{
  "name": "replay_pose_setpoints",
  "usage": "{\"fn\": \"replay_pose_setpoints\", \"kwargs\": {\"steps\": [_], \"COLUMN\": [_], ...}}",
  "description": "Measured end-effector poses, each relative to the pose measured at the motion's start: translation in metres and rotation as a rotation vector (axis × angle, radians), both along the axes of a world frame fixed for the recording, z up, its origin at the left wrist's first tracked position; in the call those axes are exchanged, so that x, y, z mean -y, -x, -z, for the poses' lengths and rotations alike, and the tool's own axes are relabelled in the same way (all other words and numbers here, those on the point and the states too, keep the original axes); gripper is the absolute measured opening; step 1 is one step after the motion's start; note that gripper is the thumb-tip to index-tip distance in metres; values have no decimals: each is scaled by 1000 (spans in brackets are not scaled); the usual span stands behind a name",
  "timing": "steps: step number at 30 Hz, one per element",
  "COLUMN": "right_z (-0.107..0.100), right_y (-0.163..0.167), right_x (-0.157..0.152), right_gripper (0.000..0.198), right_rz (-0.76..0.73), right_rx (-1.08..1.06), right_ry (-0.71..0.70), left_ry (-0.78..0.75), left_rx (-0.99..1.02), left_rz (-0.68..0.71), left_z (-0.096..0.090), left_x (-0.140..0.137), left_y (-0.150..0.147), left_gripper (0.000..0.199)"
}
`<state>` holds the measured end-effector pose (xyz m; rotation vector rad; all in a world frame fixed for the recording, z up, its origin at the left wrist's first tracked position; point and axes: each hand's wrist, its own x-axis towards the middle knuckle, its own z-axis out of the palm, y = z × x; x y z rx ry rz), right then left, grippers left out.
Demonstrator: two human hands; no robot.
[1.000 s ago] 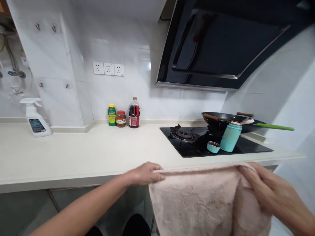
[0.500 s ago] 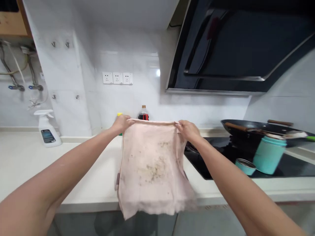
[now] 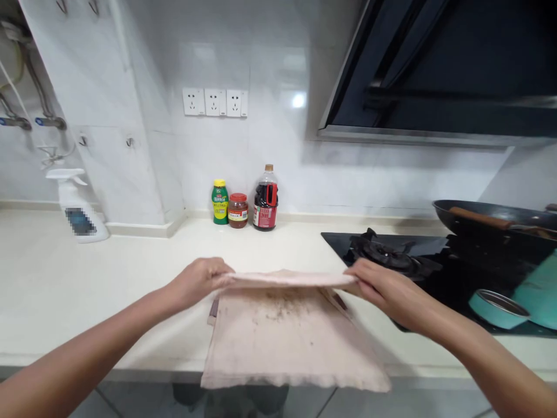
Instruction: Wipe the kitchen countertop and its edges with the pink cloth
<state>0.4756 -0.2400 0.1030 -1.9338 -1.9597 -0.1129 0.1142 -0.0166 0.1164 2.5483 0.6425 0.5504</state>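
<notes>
A pale pink cloth (image 3: 296,351) with dark brownish stains hangs stretched between my two hands over the counter's front edge. My left hand (image 3: 202,281) is closed on its upper left corner. At the upper right corner my right hand (image 3: 378,284) grips it the same way. The top edge is pulled taut and folded over, and a small dark tag shows at the left side. Whether the lower part touches the counter I cannot tell.
Against the wall stand a green bottle (image 3: 220,202), a red-lidded jar (image 3: 238,211) and a dark sauce bottle (image 3: 266,200). A white spray bottle (image 3: 82,212) is at left. Right are a gas stove (image 3: 387,252), a wok (image 3: 491,220) and a teal cup (image 3: 498,310), under a range hood (image 3: 435,130).
Both hands have come down with the cloth's top edge, which now folds over. The bottles and jar behind it have come into view, and the camera view has shifted.
</notes>
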Motion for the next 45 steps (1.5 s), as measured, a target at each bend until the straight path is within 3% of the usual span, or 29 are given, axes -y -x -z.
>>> {"fn": "replay_pose_setpoints", "kwargs": {"steps": [4, 7, 12, 16, 20, 24, 29, 33, 39, 42, 45], "right_z": [34, 47, 54, 65, 80, 89, 87, 87, 86, 73, 51], "right_y": [22, 28, 14, 27, 52, 33, -30, -58, -55, -43, -20], "right_x": [64, 79, 42, -1, -26, -25, 5, 23, 17, 16, 15], "right_gripper": [22, 25, 51, 55, 39, 29, 28, 26, 20, 18, 15], "right_rz": [-50, 13, 295, 527, 498, 496, 640, 776, 840, 834, 714], "right_rx": [-164, -277, -271, -111, -80, -151, -266, -353, -497, -672, -940], "right_ry": [209, 339, 198, 279, 219, 158, 57, 32, -16, -84, -137], "left_ry": [179, 168, 31, -112, -92, 61, 132, 135, 132, 147, 160], "left_rx": [-184, -206, -80, -5, 101, 225, 253, 266, 299, 319, 333], "left_rz": [222, 251, 31, -112, -368, -579, -545, -506, -491, -501, -497], "left_z": [26, 41, 56, 65, 71, 72, 71, 75, 81, 79, 77], "left_x": [46, 58, 44, 23, 5, 1, 6, 2, -3, 0, 3], "left_y": [35, 46, 52, 74, 105, 121, 123, 125, 126, 125, 125], "left_gripper": [31, 25, 30, 34, 38, 43, 47, 46, 43, 43, 42]}}
